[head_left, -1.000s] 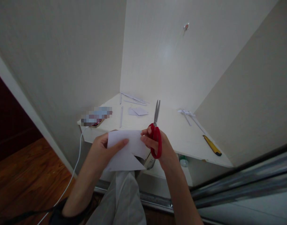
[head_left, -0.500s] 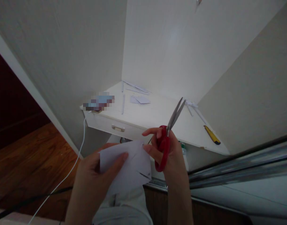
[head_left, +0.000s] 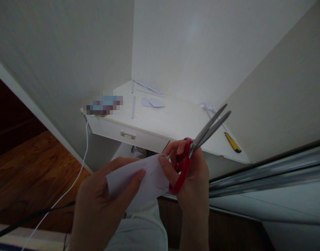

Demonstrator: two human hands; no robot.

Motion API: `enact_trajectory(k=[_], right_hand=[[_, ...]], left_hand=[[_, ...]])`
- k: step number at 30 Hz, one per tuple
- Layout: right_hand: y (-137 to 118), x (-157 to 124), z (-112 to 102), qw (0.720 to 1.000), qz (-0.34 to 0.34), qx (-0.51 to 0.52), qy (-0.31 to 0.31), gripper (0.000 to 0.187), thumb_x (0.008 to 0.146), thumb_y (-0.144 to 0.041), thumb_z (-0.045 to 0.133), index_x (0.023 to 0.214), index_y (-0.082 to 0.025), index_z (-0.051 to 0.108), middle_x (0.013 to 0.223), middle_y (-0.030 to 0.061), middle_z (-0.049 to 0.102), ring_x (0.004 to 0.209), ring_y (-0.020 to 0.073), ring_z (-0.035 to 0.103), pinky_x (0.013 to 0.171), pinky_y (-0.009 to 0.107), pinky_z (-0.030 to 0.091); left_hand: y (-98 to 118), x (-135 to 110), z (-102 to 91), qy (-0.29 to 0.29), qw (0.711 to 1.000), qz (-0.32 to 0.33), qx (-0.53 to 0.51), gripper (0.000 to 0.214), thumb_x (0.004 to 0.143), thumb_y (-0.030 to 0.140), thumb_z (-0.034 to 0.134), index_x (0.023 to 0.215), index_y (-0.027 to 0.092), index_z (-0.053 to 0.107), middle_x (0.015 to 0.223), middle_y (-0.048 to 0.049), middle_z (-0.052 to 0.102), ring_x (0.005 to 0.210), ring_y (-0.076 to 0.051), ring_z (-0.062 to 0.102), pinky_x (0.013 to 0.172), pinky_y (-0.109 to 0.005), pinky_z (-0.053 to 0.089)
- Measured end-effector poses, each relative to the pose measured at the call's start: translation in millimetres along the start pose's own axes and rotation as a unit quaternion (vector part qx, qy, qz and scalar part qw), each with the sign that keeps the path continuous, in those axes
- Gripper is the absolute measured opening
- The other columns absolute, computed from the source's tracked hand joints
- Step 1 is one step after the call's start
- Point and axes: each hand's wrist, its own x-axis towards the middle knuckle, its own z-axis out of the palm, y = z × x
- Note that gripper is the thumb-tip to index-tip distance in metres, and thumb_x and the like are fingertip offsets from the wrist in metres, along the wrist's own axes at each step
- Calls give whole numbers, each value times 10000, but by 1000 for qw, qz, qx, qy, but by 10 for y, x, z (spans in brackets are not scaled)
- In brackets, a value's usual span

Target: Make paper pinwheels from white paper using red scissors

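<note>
My left hand (head_left: 102, 198) pinches a white sheet of paper (head_left: 144, 179), thumb on top, held low over my lap. My right hand (head_left: 187, 177) grips red-handled scissors (head_left: 195, 146), their grey blades nearly together and pointing up to the right. The fingertips of that hand also touch the paper's right edge. Faint pencil lines and a cut show on the sheet.
A white corner desk (head_left: 175, 127) with a drawer handle (head_left: 127, 135) stands ahead, carrying paper strips (head_left: 146, 91), folded scraps (head_left: 153, 102) and a yellow utility knife (head_left: 232, 142). A white cable (head_left: 78, 174) hangs at the left. A metal rail (head_left: 267, 172) runs on the right.
Both hands dropped away from the desk toward my lap with the paper. The scissors swung from pointing straight up to leaning up and right.
</note>
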Motion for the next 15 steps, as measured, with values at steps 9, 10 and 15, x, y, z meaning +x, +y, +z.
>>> enact_trajectory(k=[9, 10, 15], right_hand=[[32, -20, -31, 1000, 22, -1, 2, 276, 721, -100, 703, 811, -265, 500, 729, -42, 550, 556, 116, 400, 460, 239, 326], [39, -21, -34, 1000, 25, -2, 0, 281, 717, -106, 714, 812, -266, 503, 732, -43, 553, 555, 116, 395, 462, 239, 326], [91, -1, -44, 1000, 17, -6, -15, 281, 726, -141, 739, 818, -274, 509, 775, -42, 572, 593, 121, 431, 511, 247, 369]], left_hand=[[-16, 22, 55, -3, 1000, -2, 7, 108, 750, 372, 699, 768, 272, 734, 643, 36, 703, 515, -156, 606, 465, -219, 479], [-25, 27, 50, -3, 1000, 6, 16, 89, 755, 353, 695, 773, 274, 732, 647, 39, 701, 517, -151, 605, 458, -210, 468], [-76, 42, 17, -36, 997, 55, 48, 52, 793, 330, 682, 801, 302, 725, 679, 58, 706, 545, -137, 611, 474, -187, 457]])
